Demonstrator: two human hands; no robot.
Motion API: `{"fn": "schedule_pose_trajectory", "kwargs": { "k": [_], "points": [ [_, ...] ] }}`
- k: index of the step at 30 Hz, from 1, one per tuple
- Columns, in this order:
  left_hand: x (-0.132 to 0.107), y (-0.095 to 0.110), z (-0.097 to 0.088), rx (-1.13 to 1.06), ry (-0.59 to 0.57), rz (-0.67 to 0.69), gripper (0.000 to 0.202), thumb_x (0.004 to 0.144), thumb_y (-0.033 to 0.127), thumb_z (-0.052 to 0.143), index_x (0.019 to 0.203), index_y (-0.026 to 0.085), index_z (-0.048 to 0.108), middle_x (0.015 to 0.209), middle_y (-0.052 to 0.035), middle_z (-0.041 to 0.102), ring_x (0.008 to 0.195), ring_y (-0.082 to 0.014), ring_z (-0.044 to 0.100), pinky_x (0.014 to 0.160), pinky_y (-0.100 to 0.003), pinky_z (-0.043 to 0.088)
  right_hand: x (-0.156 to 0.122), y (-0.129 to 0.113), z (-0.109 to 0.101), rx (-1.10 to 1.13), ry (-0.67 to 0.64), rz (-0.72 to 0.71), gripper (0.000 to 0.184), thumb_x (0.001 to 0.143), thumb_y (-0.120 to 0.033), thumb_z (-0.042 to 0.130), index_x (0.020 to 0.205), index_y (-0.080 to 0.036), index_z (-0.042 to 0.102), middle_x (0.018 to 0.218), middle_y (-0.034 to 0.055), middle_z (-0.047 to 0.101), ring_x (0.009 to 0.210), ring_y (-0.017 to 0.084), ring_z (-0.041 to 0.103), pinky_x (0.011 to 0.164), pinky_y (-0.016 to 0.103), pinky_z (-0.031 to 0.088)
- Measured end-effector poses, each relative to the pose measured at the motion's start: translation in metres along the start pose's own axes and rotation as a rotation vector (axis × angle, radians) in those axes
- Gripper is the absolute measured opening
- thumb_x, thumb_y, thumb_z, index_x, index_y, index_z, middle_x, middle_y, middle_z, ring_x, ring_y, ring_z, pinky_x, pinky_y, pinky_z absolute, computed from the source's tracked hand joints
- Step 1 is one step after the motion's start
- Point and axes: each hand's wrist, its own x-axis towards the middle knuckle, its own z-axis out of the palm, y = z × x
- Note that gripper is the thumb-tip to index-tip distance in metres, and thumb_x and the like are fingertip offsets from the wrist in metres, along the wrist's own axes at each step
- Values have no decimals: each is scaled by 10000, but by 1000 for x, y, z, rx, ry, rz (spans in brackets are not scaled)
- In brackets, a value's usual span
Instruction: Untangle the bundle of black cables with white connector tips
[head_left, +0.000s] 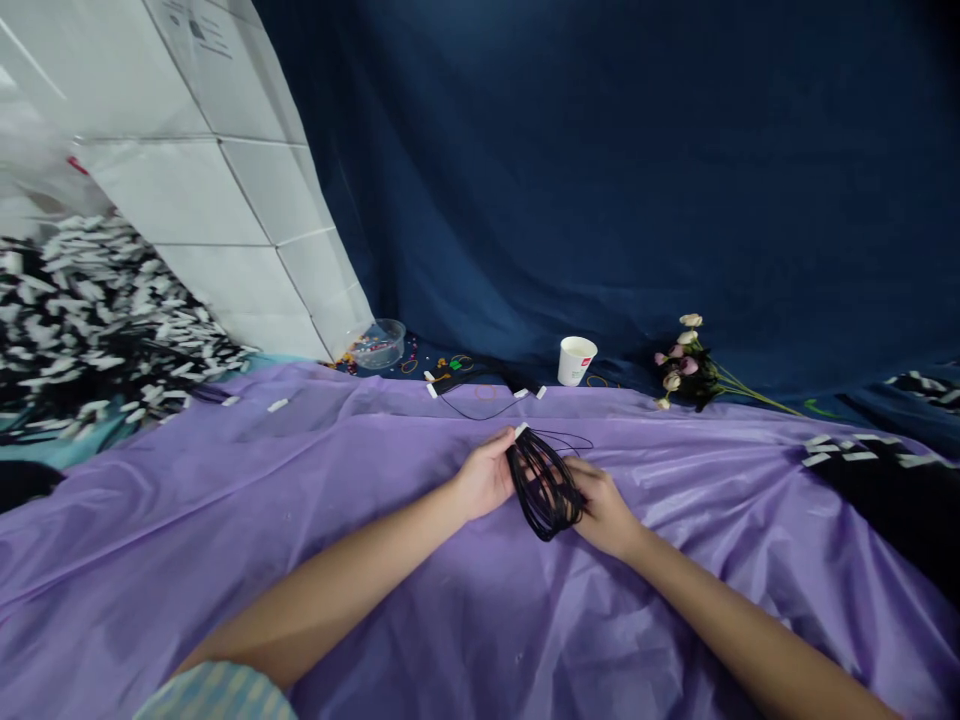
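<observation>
A bundle of looped black cords (546, 498) with white end pieces hangs between my two hands, above the purple cloth. My left hand (487, 472) pinches it at the top, by the white ends. On the other side, my right hand (598, 502) has its fingers around the lower loops; some of those fingers are hidden behind the cords. One thin loop strays from the bundle to the right. Just beyond my hands, a few loose black cords (480, 415) with white ends lie at the cloth's far edge.
A white paper cup (576, 360) stands behind my hands, with artificial flowers (684, 365) to its right. Back left are a clear plastic tub (379, 345) and scattered beads. A large pile of black-and-white cords (112, 300) lies far left; more cords (877, 480) lie right. A blue curtain (600, 170) hangs behind.
</observation>
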Motion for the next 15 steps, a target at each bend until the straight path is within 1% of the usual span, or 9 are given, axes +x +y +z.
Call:
{"fn": "schedule_pose_trajectory", "kwargs": {
  "k": [5, 9, 10, 12, 13, 15],
  "points": [
    [-2, -1, -1, -8, -42, 7, 101, 864, 237, 604, 816, 149, 590, 772, -50, 637, 706, -158, 632, 759, -298, 487, -4, 1, 4, -102, -43, -82, 121, 834, -171, 536, 740, -190, 611, 785, 73, 613, 725, 179, 560, 669, 296, 449],
    [-5, -2, 0, 10, -100, -18, 105, 843, 232, 625, 797, 146, 586, 786, -67, 644, 730, -183, 635, 771, -325, 462, -3, 1, 6, -185, -91, -86, 211, 890, -189, 487, 750, -199, 644, 743, 74, 634, 735, 196, 588, 719, 332, 470],
    [-5, -3, 0, 14, -116, -23, 107, 836, 231, 633, 794, 144, 588, 805, -76, 651, 748, -193, 639, 779, -331, 455, -1, 1, 6, -199, -102, -83, 216, 901, -198, 476, 786, -199, 659, 773, 82, 649, 766, 204, 605, 751, 344, 482],
    [-5, -3, 0, 17, -140, -20, 112, 823, 228, 647, 783, 141, 588, 860, -97, 667, 802, -211, 646, 803, -340, 443, 1, 1, 6, -214, -120, -80, 214, 908, -218, 473, 942, -196, 683, 929, 109, 678, 921, 233, 629, 863, 382, 493],
    [-4, -4, 0, 15, -147, -10, 116, 819, 227, 653, 776, 141, 588, 890, -104, 673, 832, -215, 647, 818, -341, 438, 1, 1, 6, -222, -128, -84, 246, 909, -226, 474, 1048, -192, 673, 1038, 123, 673, 1029, 249, 615, 934, 405, 480],
    [-3, -5, -1, 10, -149, 25, 119, 811, 224, 662, 765, 142, 591, 933, -103, 679, 870, -211, 643, 844, -337, 430, 2, 2, 6, -243, -136, -99, 361, 914, -232, 468, 1248, -183, 597, 1253, 139, 602, 1224, 265, 530, 1052, 441, 425]
  ]
}}
